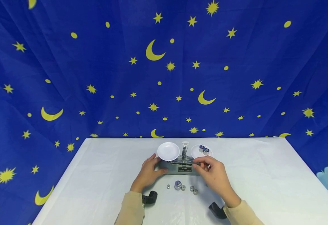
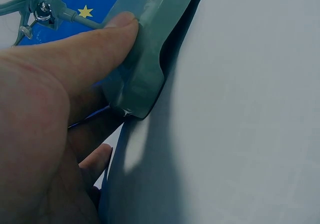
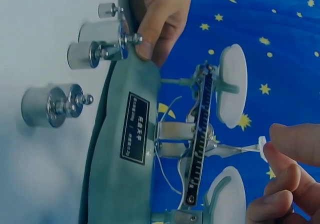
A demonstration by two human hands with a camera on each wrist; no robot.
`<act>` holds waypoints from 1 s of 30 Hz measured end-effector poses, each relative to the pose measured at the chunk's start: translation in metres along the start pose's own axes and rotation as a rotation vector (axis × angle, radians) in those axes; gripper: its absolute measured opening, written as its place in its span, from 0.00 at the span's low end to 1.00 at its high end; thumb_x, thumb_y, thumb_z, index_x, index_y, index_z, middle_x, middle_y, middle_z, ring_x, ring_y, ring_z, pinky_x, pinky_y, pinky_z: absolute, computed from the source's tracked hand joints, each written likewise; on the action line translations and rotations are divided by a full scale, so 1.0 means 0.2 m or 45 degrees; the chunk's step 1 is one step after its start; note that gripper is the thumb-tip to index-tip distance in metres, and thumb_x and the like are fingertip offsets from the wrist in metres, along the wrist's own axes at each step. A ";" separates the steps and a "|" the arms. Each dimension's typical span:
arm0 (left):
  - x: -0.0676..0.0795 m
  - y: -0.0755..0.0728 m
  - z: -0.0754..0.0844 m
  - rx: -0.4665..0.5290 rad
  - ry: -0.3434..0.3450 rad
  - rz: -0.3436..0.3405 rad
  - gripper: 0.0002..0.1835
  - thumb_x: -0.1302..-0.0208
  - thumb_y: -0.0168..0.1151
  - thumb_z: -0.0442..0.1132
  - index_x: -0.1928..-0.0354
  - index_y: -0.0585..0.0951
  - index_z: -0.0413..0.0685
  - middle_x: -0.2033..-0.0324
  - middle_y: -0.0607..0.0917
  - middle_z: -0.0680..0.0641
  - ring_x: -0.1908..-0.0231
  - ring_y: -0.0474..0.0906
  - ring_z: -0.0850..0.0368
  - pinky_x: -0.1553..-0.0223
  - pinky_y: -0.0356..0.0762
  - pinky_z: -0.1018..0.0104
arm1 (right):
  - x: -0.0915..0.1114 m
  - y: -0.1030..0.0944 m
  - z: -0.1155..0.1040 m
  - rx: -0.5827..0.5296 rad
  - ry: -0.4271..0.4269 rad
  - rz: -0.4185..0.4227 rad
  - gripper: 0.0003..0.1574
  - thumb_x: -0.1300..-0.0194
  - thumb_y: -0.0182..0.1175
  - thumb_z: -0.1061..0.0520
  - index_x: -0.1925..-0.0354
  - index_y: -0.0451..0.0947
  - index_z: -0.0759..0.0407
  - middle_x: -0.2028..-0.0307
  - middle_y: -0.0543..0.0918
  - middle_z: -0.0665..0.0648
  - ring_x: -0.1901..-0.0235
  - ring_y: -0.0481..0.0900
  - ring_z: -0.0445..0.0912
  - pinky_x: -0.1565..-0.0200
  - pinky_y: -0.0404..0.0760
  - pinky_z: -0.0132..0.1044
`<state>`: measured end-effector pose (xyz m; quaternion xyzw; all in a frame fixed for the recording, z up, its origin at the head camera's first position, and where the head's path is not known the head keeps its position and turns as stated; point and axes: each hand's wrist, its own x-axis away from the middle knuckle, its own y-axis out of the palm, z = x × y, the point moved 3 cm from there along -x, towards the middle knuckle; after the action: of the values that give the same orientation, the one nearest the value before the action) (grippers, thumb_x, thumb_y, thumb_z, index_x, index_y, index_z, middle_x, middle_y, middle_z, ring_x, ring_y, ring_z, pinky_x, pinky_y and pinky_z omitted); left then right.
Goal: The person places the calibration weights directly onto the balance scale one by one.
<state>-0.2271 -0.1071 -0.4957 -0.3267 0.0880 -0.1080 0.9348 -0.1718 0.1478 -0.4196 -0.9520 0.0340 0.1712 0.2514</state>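
Note:
A grey-green balance scale [image 1: 173,169] with two white pans stands on the table. My left hand [image 1: 149,172] grips the left end of its base, thumb on the front face, as the left wrist view also shows. The left pan [image 1: 168,152] holds nothing. Two metal weights [image 1: 204,149] sit on the right pan [image 1: 194,153]. My right hand [image 1: 213,172] is at the right end of the graduated beam [image 3: 200,139], thumb and finger close together near a small dark part. In the right wrist view its curled fingers [image 3: 282,179] show no held object; contact is unclear.
Several metal weights with knobs stand before the scale, among them a large one [image 1: 178,185] and a small one [image 1: 168,186]. Black curved pieces [image 1: 150,197] jut out beside both wrists. Behind the white table [image 1: 102,175] hangs a blue star-patterned cloth [image 1: 110,68].

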 end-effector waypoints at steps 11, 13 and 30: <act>0.00 0.00 -0.01 0.003 0.007 -0.004 0.35 0.41 0.73 0.50 0.34 0.76 0.41 0.33 0.75 0.39 0.26 0.56 0.37 0.29 0.49 0.32 | 0.04 0.05 -0.01 0.006 -0.055 -0.116 0.08 0.44 0.73 0.65 0.65 0.87 0.56 0.77 0.72 0.44 0.79 0.67 0.35 0.79 0.68 0.27; 0.00 0.00 -0.01 0.004 0.006 -0.005 0.35 0.41 0.73 0.50 0.34 0.76 0.41 0.33 0.74 0.39 0.26 0.56 0.37 0.29 0.49 0.32 | 0.05 0.06 0.00 0.002 -0.049 -0.144 0.07 0.44 0.73 0.64 0.65 0.87 0.55 0.78 0.73 0.43 0.79 0.67 0.35 0.79 0.68 0.27; 0.00 0.00 0.00 -0.002 0.007 -0.002 0.35 0.41 0.73 0.50 0.35 0.77 0.42 0.33 0.75 0.40 0.27 0.57 0.37 0.29 0.50 0.31 | 0.05 0.10 0.05 -0.009 0.052 -0.526 0.12 0.39 0.71 0.56 0.58 0.86 0.60 0.77 0.73 0.45 0.76 0.71 0.36 0.76 0.73 0.29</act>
<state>-0.2266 -0.1071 -0.4953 -0.3272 0.0903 -0.1095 0.9342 -0.1677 0.1342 -0.4404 -0.9429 -0.1576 0.0967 0.2771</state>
